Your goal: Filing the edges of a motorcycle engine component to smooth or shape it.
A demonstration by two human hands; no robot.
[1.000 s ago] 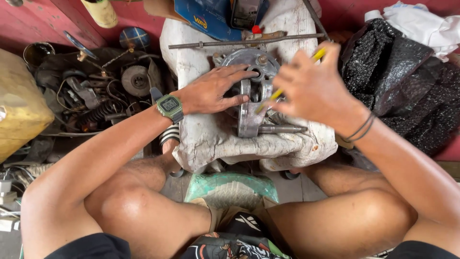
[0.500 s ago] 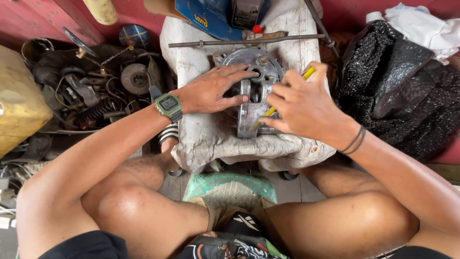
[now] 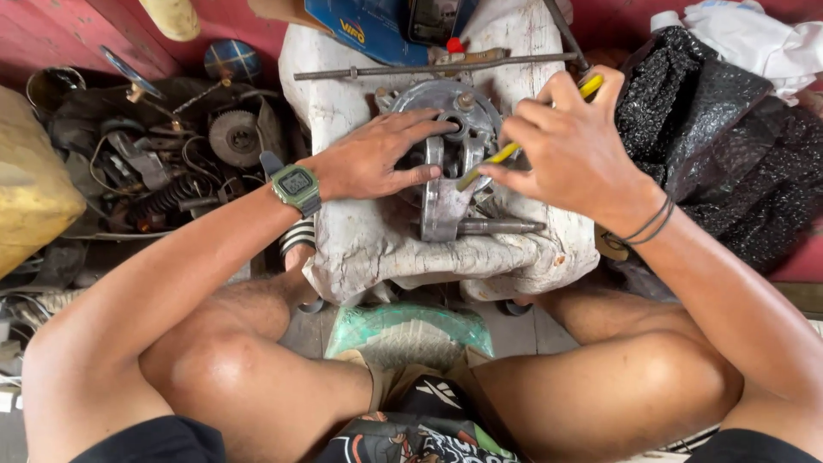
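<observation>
Your left hand (image 3: pixel 377 163) lies flat, unclenched, on the metal housing (image 3: pixel 446 163); your right hand (image 3: pixel 570 150), wrist bent, grasps the yellow-handled tool (image 3: pixel 514 147).

A metal housing (image 3: pixel 446 163) is set on a block (image 3: pixel 369 249). The left hand (image 3: pixel 373 159) is laid on its left side; a screwdriver (image 3: pixel 514 147) is gripped by the right hand (image 3: pixel 570 154) over its right. Behind it, 1 rod (image 3: pixel 429 67) is laid crosswise.
</observation>
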